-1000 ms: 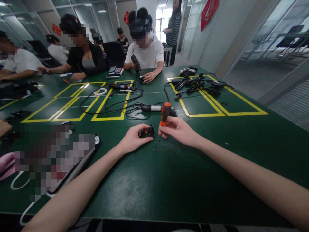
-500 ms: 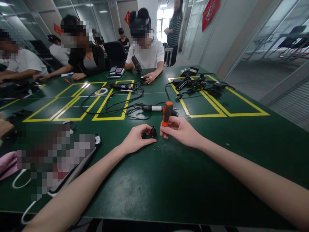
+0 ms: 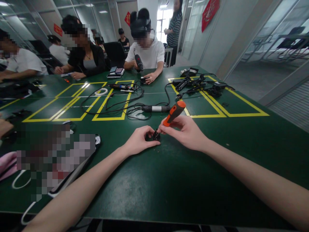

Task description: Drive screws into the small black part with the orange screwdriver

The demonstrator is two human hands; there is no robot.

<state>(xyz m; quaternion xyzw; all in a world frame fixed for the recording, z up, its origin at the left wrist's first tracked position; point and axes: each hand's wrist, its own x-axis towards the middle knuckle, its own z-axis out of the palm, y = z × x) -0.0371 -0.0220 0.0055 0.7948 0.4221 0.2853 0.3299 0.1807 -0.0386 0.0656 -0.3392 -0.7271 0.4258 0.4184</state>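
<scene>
On the green table [image 3: 135, 187], my left hand [image 3: 140, 141] is closed around a small black part [image 3: 156, 138] with a round base and an upright stub. My right hand [image 3: 184, 131] grips a screwdriver [image 3: 175, 112] with an orange and dark grey handle. The screwdriver is tilted, its handle leaning up to the right. Its shaft points down to the left and its tip meets the top of the black part; whether it sits inside the stub I cannot tell. Tiny crumbs lie on the table just below the part.
Beyond my hands lies a silver and black electric screwdriver [image 3: 156, 109] with looped cable. A tangle of black cables and adapters [image 3: 200, 84] is at the back right. A grey pouch [image 3: 72, 161] lies at left. A person opposite [image 3: 146, 51] holds a power driver [image 3: 138, 62].
The screwdriver has gone from nearly upright beside the black part to tilted, with its tip at the part. My left hand and the part have shifted slightly right.
</scene>
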